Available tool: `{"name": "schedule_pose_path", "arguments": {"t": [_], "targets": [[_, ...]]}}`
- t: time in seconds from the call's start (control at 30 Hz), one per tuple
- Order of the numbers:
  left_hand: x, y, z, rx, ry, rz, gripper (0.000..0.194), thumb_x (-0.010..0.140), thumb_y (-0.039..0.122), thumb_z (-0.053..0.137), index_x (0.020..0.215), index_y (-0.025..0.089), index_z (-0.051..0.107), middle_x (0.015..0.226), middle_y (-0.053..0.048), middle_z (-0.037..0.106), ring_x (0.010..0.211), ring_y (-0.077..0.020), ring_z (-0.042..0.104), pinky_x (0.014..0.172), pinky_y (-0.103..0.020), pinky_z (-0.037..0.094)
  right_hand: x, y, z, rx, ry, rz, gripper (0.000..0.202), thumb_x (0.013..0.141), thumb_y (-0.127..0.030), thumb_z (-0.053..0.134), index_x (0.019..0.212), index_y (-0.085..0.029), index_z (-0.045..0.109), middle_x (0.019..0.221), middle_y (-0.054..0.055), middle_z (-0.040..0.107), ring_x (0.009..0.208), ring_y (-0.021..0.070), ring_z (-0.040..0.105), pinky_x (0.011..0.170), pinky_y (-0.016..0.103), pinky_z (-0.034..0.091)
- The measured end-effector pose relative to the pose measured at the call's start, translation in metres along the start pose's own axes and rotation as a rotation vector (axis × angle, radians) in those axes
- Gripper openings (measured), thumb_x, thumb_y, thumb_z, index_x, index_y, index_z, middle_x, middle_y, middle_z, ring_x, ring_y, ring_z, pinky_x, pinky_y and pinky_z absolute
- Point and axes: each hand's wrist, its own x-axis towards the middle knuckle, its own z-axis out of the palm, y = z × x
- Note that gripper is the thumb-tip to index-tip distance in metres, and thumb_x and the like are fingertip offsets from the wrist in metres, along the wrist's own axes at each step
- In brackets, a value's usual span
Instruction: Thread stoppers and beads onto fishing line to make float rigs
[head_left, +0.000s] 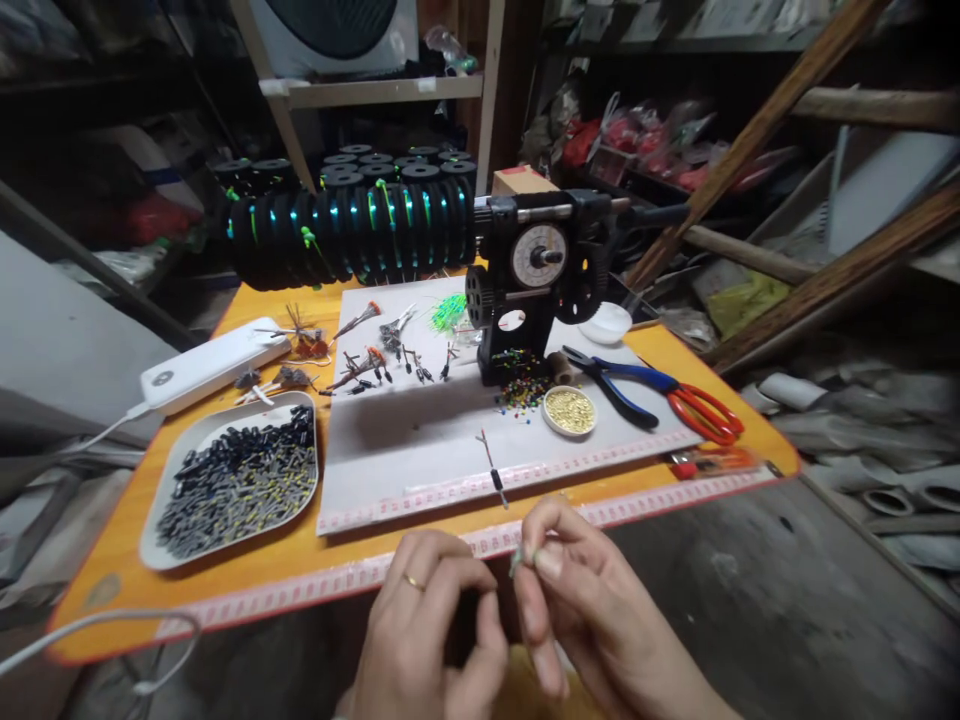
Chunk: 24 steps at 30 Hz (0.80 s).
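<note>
My right hand [577, 590] pinches a small pale-greenish piece [517, 560] between thumb and forefinger; its kind is too small to make out. Beside it, my left hand [431, 625], with a ring on one finger, is curled, thumb and forefinger tips close together; whatever lies between them is hidden. Both are in front of the table's near edge. Just beyond them, on the white board [420, 450], lies a thin twisted-wire piece with a black sleeve [496, 478]. Similar short pieces [417, 366] are scattered farther back.
At left is a tray [146, 535] of small dark and grey parts. A dish [570, 433] of gold beads, loose coloured beads [523, 390], blue-handled pliers [611, 385] and red-handled scissors [705, 412] lie right. Behind stands a black machine [517, 300] bearing several spools [352, 235]. A white power bank [214, 362] sits left.
</note>
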Motion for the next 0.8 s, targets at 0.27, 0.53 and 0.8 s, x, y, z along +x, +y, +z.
{"name": "schedule_pose_path", "arguments": {"t": [0.27, 0.53, 0.8], "targets": [[0.043, 0.024, 0.003, -0.890, -0.176, -0.678, 0.026, 0.087, 0.045, 0.068, 0.082, 0.020, 0.072, 0.075, -0.002, 0.066, 0.057, -0.0106, 0.055, 0.054, -0.021, 0.043, -0.006, 0.013, -0.006, 0.038, -0.097, -0.074, 0.031, 0.089, -0.043, 0.068, 0.085, -0.020, 0.046, 0.061, -0.003, 0.069, 0.034, 0.0059, 0.058, 0.037, 0.012, 0.041], [0.054, 0.031, 0.018, -1.153, -0.004, -0.726, 0.028, 0.079, 0.037, 0.080, 0.073, 0.014, 0.065, 0.047, 0.009, 0.043, 0.042, -0.0015, 0.026, 0.042, -0.012, 0.023, -0.005, 0.015, -0.004, 0.028, -0.082, -0.053, 0.033, 0.087, -0.045, 0.068, 0.083, -0.021, 0.046, 0.053, -0.005, 0.064, 0.030, 0.0041, 0.050, 0.034, 0.011, 0.040], [0.048, 0.025, 0.013, -1.194, 0.001, -0.736, 0.026, 0.077, 0.037, 0.081, 0.077, 0.014, 0.068, 0.056, 0.004, 0.057, 0.045, -0.0023, 0.038, 0.047, -0.012, 0.033, -0.004, 0.015, -0.007, 0.022, -0.126, -0.045, 0.032, 0.088, -0.043, 0.068, 0.084, -0.020, 0.047, 0.057, -0.003, 0.068, 0.035, 0.0059, 0.058, 0.038, 0.012, 0.045]]}}
